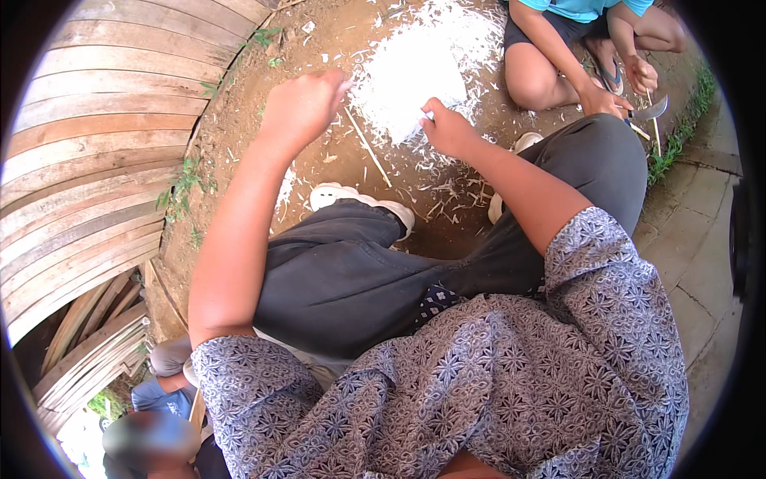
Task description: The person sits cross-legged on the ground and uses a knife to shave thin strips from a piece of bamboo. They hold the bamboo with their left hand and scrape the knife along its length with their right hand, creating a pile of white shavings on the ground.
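My left hand [306, 104] is raised over the bare earth at the left edge of a bright pile of pale shavings [479, 32]. Its fingers are curled together; whatever they may hold is lost in the glare. Across from it, my right hand [448, 130] is closed with the thumb side up, at the pile's near edge. Something small and pale shows at its fingertips, too washed out to name. A thin pale stick [369, 149] lies on the ground between my hands and my white shoe [351, 194].
At the upper right a co-worker squats, one hand by a curved blade [653, 109] and thin sticks. Stacked wooden planks [96, 120] line the left. Paving [686, 207] runs along the right. Another person sits at the lower left. My bent knee [614, 152] rises beside my right arm.
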The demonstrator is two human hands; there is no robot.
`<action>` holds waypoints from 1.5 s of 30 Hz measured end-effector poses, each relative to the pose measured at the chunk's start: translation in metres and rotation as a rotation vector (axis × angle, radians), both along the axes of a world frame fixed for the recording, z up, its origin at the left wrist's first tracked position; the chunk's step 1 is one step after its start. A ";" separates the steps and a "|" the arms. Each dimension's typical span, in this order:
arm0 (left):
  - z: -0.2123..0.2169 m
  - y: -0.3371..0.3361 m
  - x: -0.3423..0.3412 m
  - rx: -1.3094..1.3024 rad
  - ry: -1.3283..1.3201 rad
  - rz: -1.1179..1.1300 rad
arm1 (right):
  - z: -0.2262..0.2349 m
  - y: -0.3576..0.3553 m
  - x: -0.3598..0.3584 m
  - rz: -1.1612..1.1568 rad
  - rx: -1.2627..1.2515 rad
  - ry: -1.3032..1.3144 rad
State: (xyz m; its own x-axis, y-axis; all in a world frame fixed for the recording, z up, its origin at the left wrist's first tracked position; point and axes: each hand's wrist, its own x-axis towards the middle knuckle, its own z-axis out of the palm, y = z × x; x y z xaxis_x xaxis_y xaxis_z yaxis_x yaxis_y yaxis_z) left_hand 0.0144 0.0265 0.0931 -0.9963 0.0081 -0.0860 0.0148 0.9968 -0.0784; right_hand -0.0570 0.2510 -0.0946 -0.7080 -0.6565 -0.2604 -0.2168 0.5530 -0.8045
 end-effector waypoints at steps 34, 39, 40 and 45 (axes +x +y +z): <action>-0.003 -0.009 0.009 0.096 -0.019 -0.001 | 0.081 -0.033 0.006 0.023 -0.097 -0.326; -0.004 0.005 0.000 0.084 0.003 -0.031 | 0.066 -0.041 0.020 0.018 -0.181 -0.108; -0.006 0.006 0.000 0.085 0.018 -0.036 | 0.063 -0.042 0.024 0.001 -0.199 -0.056; -0.010 0.013 0.003 0.065 0.034 -0.024 | 0.054 -0.043 0.031 -0.008 -0.198 -0.010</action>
